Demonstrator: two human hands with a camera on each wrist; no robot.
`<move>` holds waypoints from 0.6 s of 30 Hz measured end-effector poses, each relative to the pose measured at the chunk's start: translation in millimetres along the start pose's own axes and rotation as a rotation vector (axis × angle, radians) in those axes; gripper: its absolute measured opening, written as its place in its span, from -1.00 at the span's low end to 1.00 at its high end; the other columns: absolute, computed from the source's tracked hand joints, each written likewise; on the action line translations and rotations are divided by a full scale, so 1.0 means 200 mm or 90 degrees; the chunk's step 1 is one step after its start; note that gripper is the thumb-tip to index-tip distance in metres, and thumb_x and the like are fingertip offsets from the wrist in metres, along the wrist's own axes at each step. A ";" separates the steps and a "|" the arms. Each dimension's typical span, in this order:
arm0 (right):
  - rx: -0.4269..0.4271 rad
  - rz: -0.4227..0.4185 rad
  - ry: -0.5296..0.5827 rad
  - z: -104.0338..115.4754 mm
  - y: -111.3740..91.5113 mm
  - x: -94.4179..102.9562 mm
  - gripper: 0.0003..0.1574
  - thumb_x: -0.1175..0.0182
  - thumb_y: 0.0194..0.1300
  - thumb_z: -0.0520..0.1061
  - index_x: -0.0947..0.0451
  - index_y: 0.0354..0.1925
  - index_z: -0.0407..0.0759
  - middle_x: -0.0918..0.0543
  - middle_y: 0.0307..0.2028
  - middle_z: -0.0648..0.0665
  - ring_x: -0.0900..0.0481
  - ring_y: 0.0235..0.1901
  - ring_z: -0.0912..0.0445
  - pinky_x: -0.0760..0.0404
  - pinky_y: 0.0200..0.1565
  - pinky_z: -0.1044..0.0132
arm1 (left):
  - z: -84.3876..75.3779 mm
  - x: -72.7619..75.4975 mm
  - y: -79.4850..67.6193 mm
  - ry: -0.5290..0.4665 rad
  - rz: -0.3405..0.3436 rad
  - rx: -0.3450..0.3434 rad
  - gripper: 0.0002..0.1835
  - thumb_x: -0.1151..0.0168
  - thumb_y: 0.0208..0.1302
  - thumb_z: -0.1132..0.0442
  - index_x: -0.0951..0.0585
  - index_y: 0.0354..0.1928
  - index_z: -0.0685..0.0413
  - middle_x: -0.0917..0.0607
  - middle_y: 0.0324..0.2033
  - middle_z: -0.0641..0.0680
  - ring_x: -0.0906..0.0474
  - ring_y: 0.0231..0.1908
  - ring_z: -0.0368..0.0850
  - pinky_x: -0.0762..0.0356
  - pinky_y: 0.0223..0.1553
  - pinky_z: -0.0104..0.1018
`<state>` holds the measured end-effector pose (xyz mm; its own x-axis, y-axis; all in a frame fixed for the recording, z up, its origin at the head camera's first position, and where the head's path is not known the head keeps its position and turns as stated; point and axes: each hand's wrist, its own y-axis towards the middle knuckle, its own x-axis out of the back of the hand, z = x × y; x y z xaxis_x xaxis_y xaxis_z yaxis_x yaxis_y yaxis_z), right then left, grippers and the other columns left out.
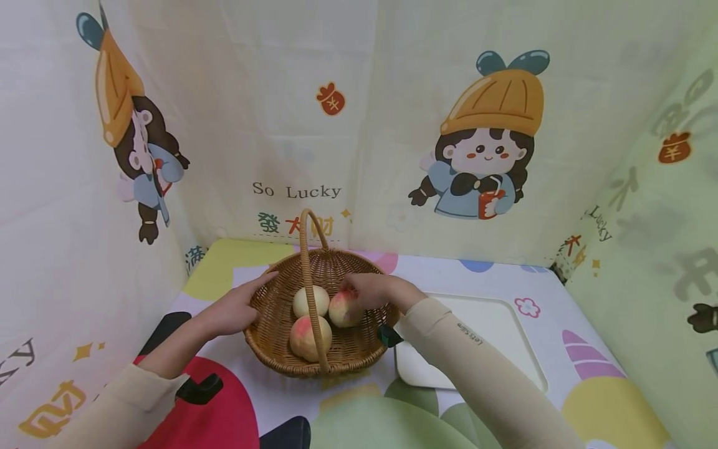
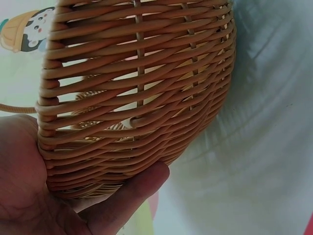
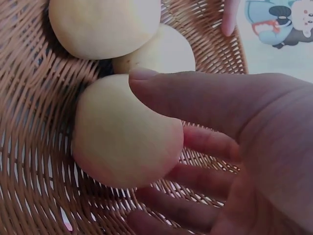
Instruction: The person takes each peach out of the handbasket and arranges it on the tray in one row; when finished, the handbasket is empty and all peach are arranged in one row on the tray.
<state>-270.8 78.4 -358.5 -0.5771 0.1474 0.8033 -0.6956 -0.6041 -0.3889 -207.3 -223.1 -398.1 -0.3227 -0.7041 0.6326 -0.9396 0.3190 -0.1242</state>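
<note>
A brown wicker basket (image 1: pixel 359 362) with a tall arched handle (image 1: pixel 305 262) stands on the table and holds three peaches. My left hand (image 1: pixel 238 305) grips the basket's left rim; in the left wrist view its thumb (image 2: pixel 134 196) lies against the woven outside. Inside the basket, my right hand (image 1: pixel 373 290) has its thumb and fingers curled around the rightmost peach (image 1: pixel 342 313), pale with a pink blush. Beside it are a paler peach (image 1: pixel 316 300) and, nearer the front, another peach (image 1: pixel 310 342). In the right wrist view the held peach (image 3: pixel 122 142) appears low in the basket, near the weave.
A white rectangular tray (image 1: pixel 499 337) lies right of the basket, partly under my right forearm. Black straps or mounts (image 1: pixel 199 390) show at the wrists. Printed cloth walls (image 1: pixel 387 187) enclose the back and sides of the patterned table (image 1: pixel 561 299).
</note>
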 end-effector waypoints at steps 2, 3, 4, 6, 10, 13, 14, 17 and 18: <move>-0.007 -0.007 0.003 0.01 0.00 -0.01 -0.36 -0.51 0.11 -0.07 -0.46 0.11 -0.09 -0.55 0.02 -0.04 -0.48 -0.01 0.09 -0.47 0.06 0.18 | 0.00 0.00 0.00 0.003 0.000 -0.002 -0.07 0.07 0.07 0.63 -0.09 0.58 0.16 -0.19 0.43 0.47 -0.39 0.21 0.42 -0.64 -0.27 -0.13; -0.012 -0.005 0.004 0.01 0.00 -0.02 -0.37 -0.52 0.10 -0.09 -0.45 0.09 -0.08 -0.55 -0.01 -0.02 -0.48 -0.03 0.10 -0.47 0.04 0.19 | -0.01 0.00 -0.01 0.003 0.000 -0.003 -0.07 0.07 0.07 0.63 -0.09 0.58 0.16 -0.19 0.43 0.48 -0.39 0.21 0.43 -0.64 -0.27 -0.12; -0.018 -0.002 0.008 0.02 0.00 -0.02 -0.36 -0.53 0.08 -0.10 -0.44 0.07 -0.08 -0.55 -0.04 -0.02 -0.48 -0.04 0.10 -0.48 0.03 0.19 | -0.01 0.00 -0.01 0.005 -0.001 -0.004 -0.07 0.06 0.07 0.63 -0.09 0.58 0.16 -0.19 0.43 0.48 -0.39 0.21 0.43 -0.64 -0.28 -0.12; -0.029 0.007 0.008 0.03 0.00 -0.03 -0.29 -0.54 0.05 -0.11 -0.43 0.12 -0.08 -0.56 -0.07 -0.01 -0.49 -0.03 0.10 -0.48 0.05 0.18 | -0.01 0.00 -0.01 0.005 -0.001 -0.005 -0.07 0.06 0.07 0.63 -0.09 0.58 0.16 -0.19 0.43 0.49 -0.39 0.21 0.44 -0.65 -0.28 -0.11; -0.039 0.030 -0.021 0.05 0.01 -0.06 -0.13 -0.53 0.06 -0.08 -0.42 0.31 -0.06 -0.57 0.07 -0.02 -0.48 0.08 0.11 -0.46 0.13 0.17 | -0.02 0.00 -0.02 0.006 -0.004 -0.005 -0.07 0.06 0.07 0.63 -0.09 0.59 0.15 -0.19 0.43 0.49 -0.41 0.20 0.43 -0.65 -0.27 -0.10; -0.041 0.042 -0.055 0.07 0.02 -0.07 -0.15 -0.52 0.09 -0.05 -0.45 0.33 -0.01 -0.56 0.12 0.02 -0.46 0.12 0.14 -0.45 0.14 0.19 | -0.02 -0.01 -0.02 0.012 -0.006 -0.005 -0.06 0.06 0.07 0.63 -0.09 0.59 0.13 -0.20 0.43 0.48 -0.42 0.20 0.41 -0.65 -0.24 -0.09; -0.041 0.044 -0.065 0.07 0.02 -0.08 -0.18 -0.52 0.09 -0.05 -0.47 0.31 0.00 -0.57 0.11 0.03 -0.47 0.10 0.15 -0.46 0.13 0.20 | -0.03 -0.01 -0.02 0.015 -0.007 -0.007 -0.06 0.05 0.07 0.63 -0.08 0.59 0.14 -0.20 0.43 0.48 -0.43 0.19 0.41 -0.66 -0.24 -0.08; -0.045 0.040 -0.086 0.08 0.03 -0.08 -0.23 -0.52 0.09 -0.04 -0.51 0.27 0.02 -0.58 0.06 0.06 -0.47 0.05 0.17 -0.47 0.09 0.22 | -0.03 -0.02 -0.02 0.013 -0.009 -0.006 -0.06 0.04 0.08 0.63 -0.08 0.59 0.14 -0.20 0.43 0.48 -0.45 0.17 0.40 -0.66 -0.24 -0.06; -0.043 0.038 -0.090 0.08 0.03 -0.08 -0.24 -0.52 0.09 -0.04 -0.52 0.26 0.02 -0.58 0.05 0.06 -0.48 0.04 0.16 -0.47 0.08 0.22 | -0.04 -0.02 -0.03 0.010 -0.009 -0.008 -0.06 0.03 0.07 0.63 -0.08 0.59 0.15 -0.20 0.43 0.49 -0.45 0.17 0.41 -0.67 -0.25 -0.05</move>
<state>-259.3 60.0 -367.8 -0.5550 -0.0017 0.8319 -0.6922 -0.5537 -0.4629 -200.6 -218.0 -394.1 -0.3074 -0.6981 0.6467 -0.9425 0.3168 -0.1060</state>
